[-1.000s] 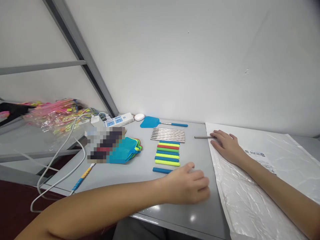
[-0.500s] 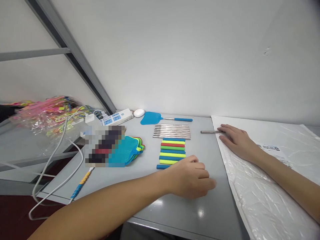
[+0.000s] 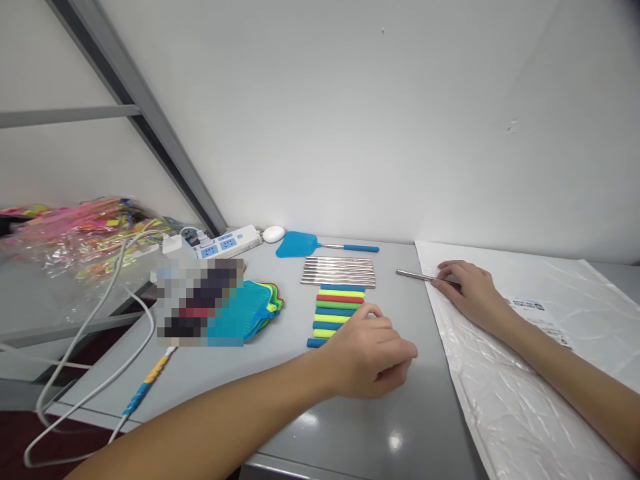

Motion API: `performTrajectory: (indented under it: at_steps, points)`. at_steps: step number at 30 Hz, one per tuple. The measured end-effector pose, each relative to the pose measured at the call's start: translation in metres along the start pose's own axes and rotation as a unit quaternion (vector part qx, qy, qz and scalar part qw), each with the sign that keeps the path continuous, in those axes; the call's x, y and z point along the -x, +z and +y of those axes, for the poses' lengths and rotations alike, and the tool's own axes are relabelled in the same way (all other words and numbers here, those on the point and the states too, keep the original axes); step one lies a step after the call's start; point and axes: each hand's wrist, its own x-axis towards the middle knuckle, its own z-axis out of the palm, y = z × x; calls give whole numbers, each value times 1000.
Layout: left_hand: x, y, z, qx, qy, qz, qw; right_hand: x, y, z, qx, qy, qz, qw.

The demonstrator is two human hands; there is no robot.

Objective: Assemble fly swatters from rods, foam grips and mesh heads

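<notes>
My right hand [image 3: 469, 293] pinches a thin metal tube [image 3: 414, 274] between thumb and fingers, over the edge of a white plastic mailer. The tube's free end points left across the grey table. My left hand [image 3: 374, 350] hovers with curled fingers over the near right part of a column of coloured handle sleeves [image 3: 340, 305], blue, yellow, red and green. Whatever its fingers hold, if anything, is hidden. Behind the sleeves lies a row of several metal tubes [image 3: 338, 272]. Farther back is a whole blue fly swatter [image 3: 297, 244] with a blue handle.
Left of the sleeves lies a stack of coloured swatter heads [image 3: 255, 312], partly behind a blurred patch. A power strip [image 3: 233, 242] and a white oval object [image 3: 273, 234] are by the wall. The white mailer [image 3: 480, 400] covers the table's right. Plastic-wrapped colourful items [image 3: 85, 233] and cables sit left.
My left hand's fingers have curled in more. The metal tube in my right hand now tilts, its right end nearer to me. The whole view has shifted slightly.
</notes>
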Motion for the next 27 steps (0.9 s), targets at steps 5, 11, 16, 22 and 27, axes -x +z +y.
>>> performTrajectory:
  at_steps: [5, 11, 16, 22, 27]
  points:
    - [1, 0, 3, 13, 0, 17, 1000, 2, 0, 0, 32, -6, 7, 999]
    - [0, -5, 7, 34, -73, 106, 991, 9, -11, -17, 33, -180, 23, 983]
    - [-1, -11, 4, -15, -183, 114, 976, 26, -16, -40, 18, -362, 54, 930]
    - [-3, -6, -2, -76, -198, -13, 977, 26, -21, -43, 26, -401, 121, 908]
    - [-7, -17, -10, -96, -229, -29, 968, 14, -24, -24, 23, -346, 160, 924]
